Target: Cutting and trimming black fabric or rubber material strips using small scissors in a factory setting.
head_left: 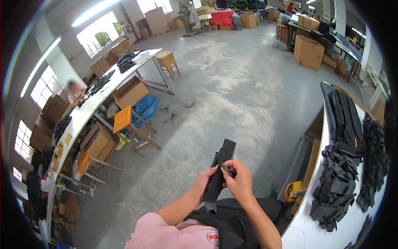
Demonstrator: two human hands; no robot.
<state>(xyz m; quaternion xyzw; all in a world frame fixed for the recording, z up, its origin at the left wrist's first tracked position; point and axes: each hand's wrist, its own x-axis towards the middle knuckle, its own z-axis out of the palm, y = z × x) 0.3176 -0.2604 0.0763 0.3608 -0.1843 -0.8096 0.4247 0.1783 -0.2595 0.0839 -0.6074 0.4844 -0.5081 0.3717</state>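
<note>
A long, narrow black fabric strip (214, 187) is held up slantwise in front of my body. My left hand (202, 182) is closed around its left side, with some fingers hidden behind it. My right hand (239, 178) pinches a small dark tool (226, 169), perhaps thread snips, against the strip's right edge around mid-length. The strip's lower end looks folded or hollow. Below it, black cloth (244, 211) covers my lap.
At my right, a white table (304, 226) bears heaps of black fabric pieces (335, 186) and long black strips (344, 116). A yellow object (292, 191) sits beneath it. Across the floor at left stand a long work table (89, 103), wooden stools (122, 119), cartons (130, 92) and a seated person (76, 93).
</note>
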